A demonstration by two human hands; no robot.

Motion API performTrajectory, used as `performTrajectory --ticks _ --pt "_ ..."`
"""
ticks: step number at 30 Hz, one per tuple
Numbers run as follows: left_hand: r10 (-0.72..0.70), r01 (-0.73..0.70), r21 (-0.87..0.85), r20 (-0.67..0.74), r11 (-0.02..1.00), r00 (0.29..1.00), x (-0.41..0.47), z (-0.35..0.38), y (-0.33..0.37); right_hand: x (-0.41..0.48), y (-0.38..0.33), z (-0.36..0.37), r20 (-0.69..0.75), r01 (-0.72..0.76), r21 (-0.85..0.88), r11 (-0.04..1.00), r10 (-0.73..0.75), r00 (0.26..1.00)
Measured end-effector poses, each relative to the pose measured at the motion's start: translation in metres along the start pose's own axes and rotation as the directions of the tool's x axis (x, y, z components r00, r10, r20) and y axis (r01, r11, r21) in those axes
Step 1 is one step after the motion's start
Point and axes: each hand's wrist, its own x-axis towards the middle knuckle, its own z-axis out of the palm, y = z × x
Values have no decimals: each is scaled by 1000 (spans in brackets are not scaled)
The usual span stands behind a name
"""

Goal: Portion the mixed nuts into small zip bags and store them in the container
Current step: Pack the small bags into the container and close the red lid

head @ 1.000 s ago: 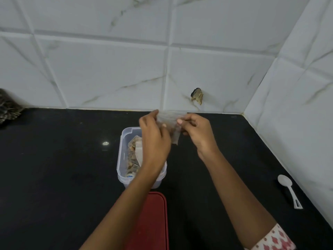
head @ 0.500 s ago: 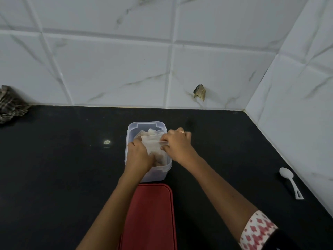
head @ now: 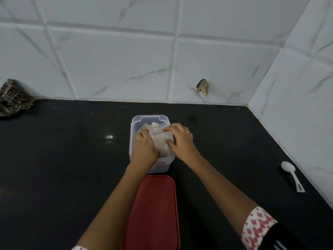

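Observation:
A clear plastic container (head: 150, 119) stands on the black counter with several small zip bags of nuts packed inside. The top zip bag (head: 161, 142) lies between my two hands. My left hand (head: 144, 147) reaches into the container's left side, its fingers curled down at the bag's left edge. At the right rim my right hand (head: 181, 139) holds the same bag, thumb on its face and fingers over its far edge. The bags underneath are mostly hidden.
The red lid (head: 153, 210) lies flat just in front of the container, between my forearms. A white plastic spoon (head: 292, 175) rests at the right near the tiled wall. A crumpled patterned cloth (head: 12, 98) sits at the far left against the back wall.
Both hands brought the zip bag down from above the counter into the container, and they have now pushed it a little deeper.

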Motion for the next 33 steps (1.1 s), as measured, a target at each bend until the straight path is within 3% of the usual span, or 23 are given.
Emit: performTrajectory --ticks 3,5,7,9,12,15,18,20,22,26,29,31,33 --pt "92 -138 -117 -328 984 940 -17 3 -3 -25 10 -10 -273 241 197 950 -183 944" --pt "-45 -138 -313 -513 940 857 -33 5 -2 -44 21 -14 -288 325 212 922 -259 922" --pt "-330 -37 -547 -557 837 762 -50 9 0 -63 33 -12 -184 313 215 925 -276 943" --pt "-610 195 -714 -385 672 693 -57 10 -2 -81 46 -3 48 264 194 945 -278 959" --pt "-714 504 -635 -110 586 692 -63 15 -15 -103 60 15 405 192 72 979 -204 891" --pt "-697 630 -518 87 579 712 -72 17 -21 -113 57 18 438 143 37 989 -145 887" --pt "-654 675 -366 201 640 729 -78 15 -18 -114 51 18 494 149 -12 989 -124 861" --pt "-614 670 -288 267 684 743 -79 11 -19 -115 50 19 486 148 -22 989 -119 866" --pt "-550 641 -327 335 694 766 -80 8 -26 -118 51 19 440 118 24 993 -116 890" --pt "-438 598 -566 408 567 801 -83 -11 -37 -124 49 12 310 6 312 950 -108 945" --pt "-335 582 -623 478 523 812 -83 -27 -42 -121 36 9 189 -118 523 844 20 982" --pt "-266 523 -697 452 491 851 -88 -38 -33 -113 25 7 103 -166 623 765 130 986" --pt "-285 470 -719 375 511 882 -88 -41 -26 -103 13 2 19 -146 625 767 172 985"
